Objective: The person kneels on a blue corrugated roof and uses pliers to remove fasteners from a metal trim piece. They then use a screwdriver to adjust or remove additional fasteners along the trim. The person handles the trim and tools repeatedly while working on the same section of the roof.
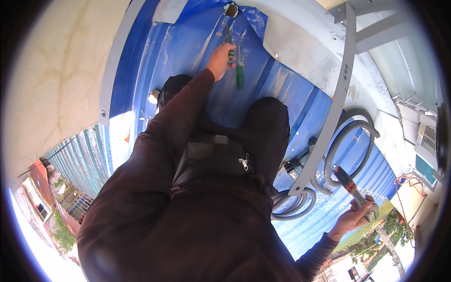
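Observation:
Near the top, my left hand [220, 62] is closed around pliers [230, 52] with dark green handles, whose jaws point up toward a ragged hole [230, 10] in the blue metal sheet [221, 101]. Just right of that hand lies a screwdriver [240, 77] with a green handle, its thin shaft pointing away from me. At the lower right, my right hand [351, 220] grips the grey metal head end of what looks like an adjustable wrench [346, 179], held in the air. Its black and orange handle points up and left.
A grey metal bar [336, 105] crosses on the right, and another [112, 70] stands at left beside a beige wall [56, 61]. Looped grey hose [332, 162] lies near a dark power tool [296, 165]. A white air-conditioner unit [426, 141] is at far right.

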Action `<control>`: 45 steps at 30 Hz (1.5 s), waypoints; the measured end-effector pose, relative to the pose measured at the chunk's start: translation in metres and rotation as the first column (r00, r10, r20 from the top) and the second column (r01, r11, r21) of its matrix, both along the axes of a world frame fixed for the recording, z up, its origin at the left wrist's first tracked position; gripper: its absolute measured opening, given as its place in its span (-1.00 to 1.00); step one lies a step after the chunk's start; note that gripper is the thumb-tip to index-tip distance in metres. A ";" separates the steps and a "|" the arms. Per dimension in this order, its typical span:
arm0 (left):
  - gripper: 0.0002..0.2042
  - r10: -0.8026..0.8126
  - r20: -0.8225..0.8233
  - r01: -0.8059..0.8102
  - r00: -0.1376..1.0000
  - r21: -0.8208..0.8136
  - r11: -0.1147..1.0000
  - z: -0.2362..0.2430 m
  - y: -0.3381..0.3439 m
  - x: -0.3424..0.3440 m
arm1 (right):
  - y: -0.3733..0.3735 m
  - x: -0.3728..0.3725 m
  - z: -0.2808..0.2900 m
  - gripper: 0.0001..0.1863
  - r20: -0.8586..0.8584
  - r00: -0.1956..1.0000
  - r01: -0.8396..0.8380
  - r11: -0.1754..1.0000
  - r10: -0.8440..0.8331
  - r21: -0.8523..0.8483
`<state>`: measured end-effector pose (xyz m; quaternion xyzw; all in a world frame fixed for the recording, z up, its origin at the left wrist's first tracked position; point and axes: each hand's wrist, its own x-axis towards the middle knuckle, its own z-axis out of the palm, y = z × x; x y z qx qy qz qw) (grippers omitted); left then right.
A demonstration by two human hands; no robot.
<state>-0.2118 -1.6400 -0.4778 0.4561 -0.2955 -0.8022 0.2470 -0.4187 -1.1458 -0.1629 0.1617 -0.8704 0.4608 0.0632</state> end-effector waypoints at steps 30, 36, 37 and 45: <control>-0.86 0.405 -0.533 -0.035 0.743 0.574 0.818 -0.006 -0.120 -0.071 | -0.589 0.044 -0.005 -0.57 0.803 0.529 -0.711 -0.373 0.275 0.596; -0.89 0.457 -0.572 0.013 0.681 0.634 0.774 0.005 -0.123 -0.079 | -0.673 0.047 -0.069 -0.56 0.567 -0.145 -0.417 -0.570 0.811 0.708; -0.89 0.463 -0.578 0.021 0.672 0.639 0.769 0.006 -0.123 -0.080 | -0.685 0.050 -0.076 -0.56 0.551 -0.205 -0.347 -0.586 0.809 0.732; -0.88 0.515 -0.575 -0.043 0.635 0.640 0.767 0.013 -0.113 -0.095 | -0.732 0.063 -0.099 -0.57 0.461 -0.383 -0.157 -0.549 0.800 0.821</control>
